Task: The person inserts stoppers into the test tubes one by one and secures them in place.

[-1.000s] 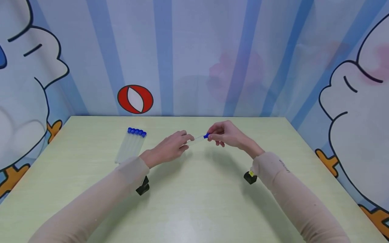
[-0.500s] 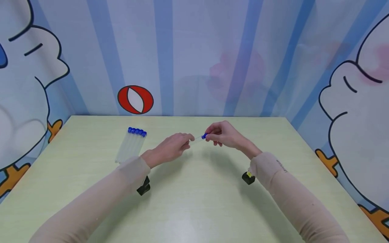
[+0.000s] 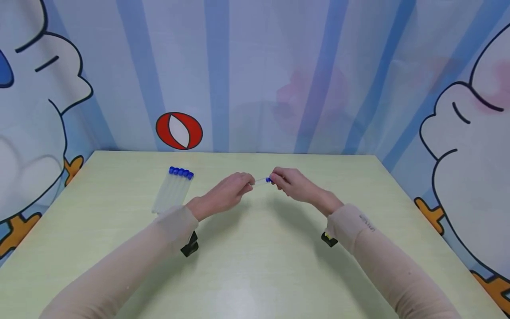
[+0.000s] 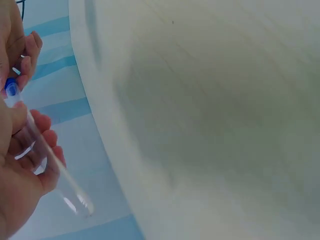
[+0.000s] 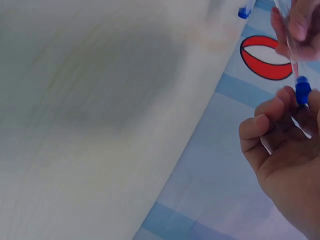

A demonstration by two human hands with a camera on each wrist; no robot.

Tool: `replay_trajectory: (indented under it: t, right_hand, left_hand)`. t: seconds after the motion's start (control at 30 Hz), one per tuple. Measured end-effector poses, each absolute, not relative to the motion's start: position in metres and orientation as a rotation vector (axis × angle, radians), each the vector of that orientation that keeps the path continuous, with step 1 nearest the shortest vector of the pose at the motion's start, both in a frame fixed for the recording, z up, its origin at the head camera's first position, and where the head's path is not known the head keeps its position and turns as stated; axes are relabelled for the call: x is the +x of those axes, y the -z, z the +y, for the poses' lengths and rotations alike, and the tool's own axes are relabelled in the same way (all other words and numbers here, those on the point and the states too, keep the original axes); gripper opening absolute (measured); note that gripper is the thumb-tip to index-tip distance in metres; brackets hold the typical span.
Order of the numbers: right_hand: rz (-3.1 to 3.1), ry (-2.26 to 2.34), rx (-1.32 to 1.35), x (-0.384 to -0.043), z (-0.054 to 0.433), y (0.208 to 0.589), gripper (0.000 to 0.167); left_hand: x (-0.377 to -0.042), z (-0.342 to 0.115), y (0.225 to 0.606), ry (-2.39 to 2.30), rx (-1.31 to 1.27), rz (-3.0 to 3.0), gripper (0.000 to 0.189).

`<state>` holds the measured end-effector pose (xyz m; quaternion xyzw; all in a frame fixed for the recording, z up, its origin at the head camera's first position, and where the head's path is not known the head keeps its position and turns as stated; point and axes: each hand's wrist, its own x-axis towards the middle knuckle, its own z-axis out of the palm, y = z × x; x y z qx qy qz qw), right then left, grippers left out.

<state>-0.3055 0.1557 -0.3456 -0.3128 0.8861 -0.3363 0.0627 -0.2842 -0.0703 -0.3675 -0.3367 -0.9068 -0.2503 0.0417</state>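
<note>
Between my two hands, above the table, is a clear test tube with a blue cap. A thin white stick shows inside it in the left wrist view. My left hand grips the tube's body between thumb and fingers, its rounded end sticking out past them. At the other end, my right hand pinches the blue cap with thumb and forefinger. Whether the cap is loose on the tube I cannot tell.
Several clear tubes with blue caps lie side by side on the pale table, left of my left hand. A striped blue cloth backdrop with cartoon figures stands behind and at both sides.
My right hand has turned about the cap, its knuckles now facing up more, and shifted slightly left overall. My left fingers have drawn closer round the tube. The row of tubes lies as before.
</note>
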Motion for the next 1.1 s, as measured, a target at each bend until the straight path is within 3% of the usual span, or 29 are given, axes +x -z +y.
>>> replay_trajectory:
  t: [0.7,1.1]
  right_hand:
    - [2.830,1.200,-0.811,-0.302,0.122,0.367,0.034]
    - [2.820,1.161,-0.792,-0.299,0.131,0.364,0.035]
  left_hand:
    - [-0.279,-0.072,0.377,0.754,-0.883,-2.636,0.015]
    - [-0.280,-0.060,0.378,0.703,-0.858,-2.669,0.014]
